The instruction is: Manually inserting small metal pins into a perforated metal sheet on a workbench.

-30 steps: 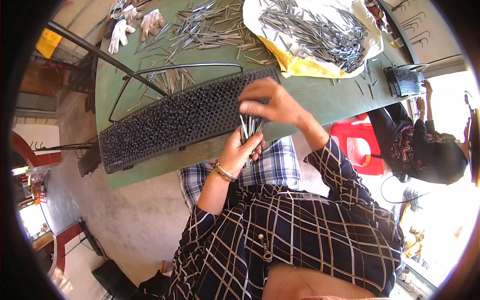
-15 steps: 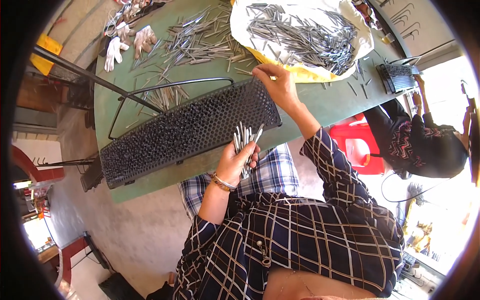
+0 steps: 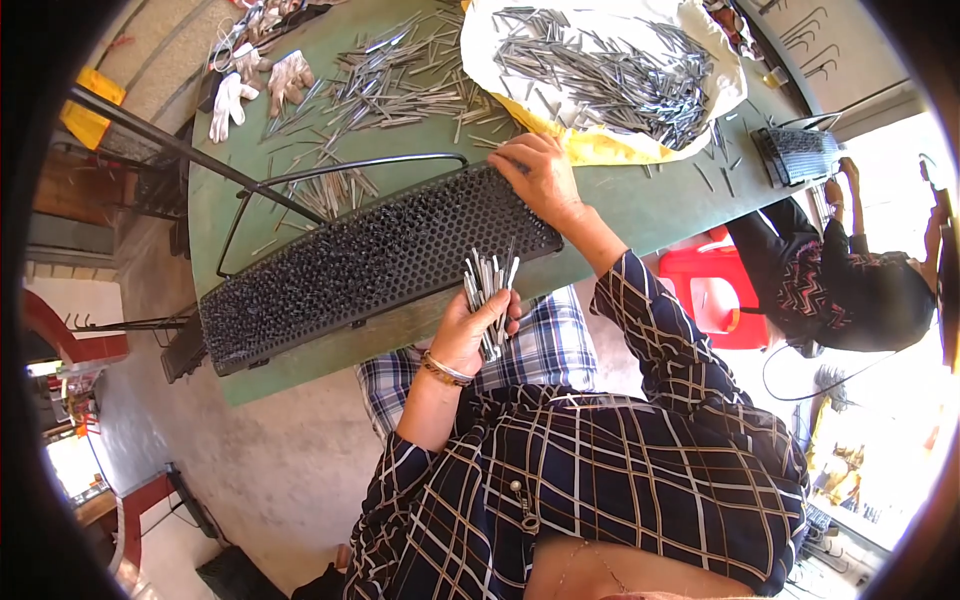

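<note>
L hand grips bunch of strips. R hand at rack's R end; grip: can't tell. Step prob. slotting; next needs free hole, careful aim.

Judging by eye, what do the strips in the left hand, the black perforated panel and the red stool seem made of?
Strips in the left hand: probably smooth metal; straight, grey and glinting.
Black perforated panel: coated metal or hard plastic, fairly matte; its regular holes leave this open.
Red stool: likely smooth plastic, given its bright, even colour.
</note>
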`<move>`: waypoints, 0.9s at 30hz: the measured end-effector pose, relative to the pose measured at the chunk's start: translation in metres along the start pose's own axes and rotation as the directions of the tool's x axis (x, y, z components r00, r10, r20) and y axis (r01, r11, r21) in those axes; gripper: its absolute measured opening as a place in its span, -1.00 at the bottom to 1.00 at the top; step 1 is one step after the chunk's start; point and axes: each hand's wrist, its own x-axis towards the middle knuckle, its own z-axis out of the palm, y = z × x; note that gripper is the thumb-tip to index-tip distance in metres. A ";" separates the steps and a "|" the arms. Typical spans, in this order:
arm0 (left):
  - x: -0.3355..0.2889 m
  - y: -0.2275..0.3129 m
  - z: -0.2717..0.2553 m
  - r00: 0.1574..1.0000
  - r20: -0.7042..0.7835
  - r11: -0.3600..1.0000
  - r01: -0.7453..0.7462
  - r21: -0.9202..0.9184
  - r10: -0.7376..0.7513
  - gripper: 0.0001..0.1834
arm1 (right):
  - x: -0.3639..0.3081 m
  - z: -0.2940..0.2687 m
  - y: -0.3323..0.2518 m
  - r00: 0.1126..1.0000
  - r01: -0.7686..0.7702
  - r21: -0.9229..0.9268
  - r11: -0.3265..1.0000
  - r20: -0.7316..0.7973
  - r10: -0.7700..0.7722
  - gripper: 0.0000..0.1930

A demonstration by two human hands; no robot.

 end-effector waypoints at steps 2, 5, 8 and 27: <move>0.001 -0.002 -0.005 1.000 -0.010 1.000 -0.014 0.007 0.014 -0.75 | -0.001 0.001 -0.003 0.999 -0.012 -0.020 1.000 0.037 0.013 -0.85; 0.001 -0.002 -0.005 0.999 -0.016 1.000 -0.029 0.005 0.029 -0.75 | -0.001 -0.002 -0.006 1.000 -0.017 -0.073 0.997 0.021 0.019 -0.83; 0.003 0.000 -0.006 0.999 -0.015 0.999 -0.033 -0.024 0.033 -0.75 | -0.003 -0.015 -0.018 0.979 -0.202 0.114 0.973 0.048 0.198 -0.78; 0.003 -0.004 -0.001 0.995 -0.094 0.999 0.043 0.020 -0.041 -0.82 | 0.005 -0.020 -0.003 0.938 -0.344 0.261 0.902 0.049 0.343 -0.80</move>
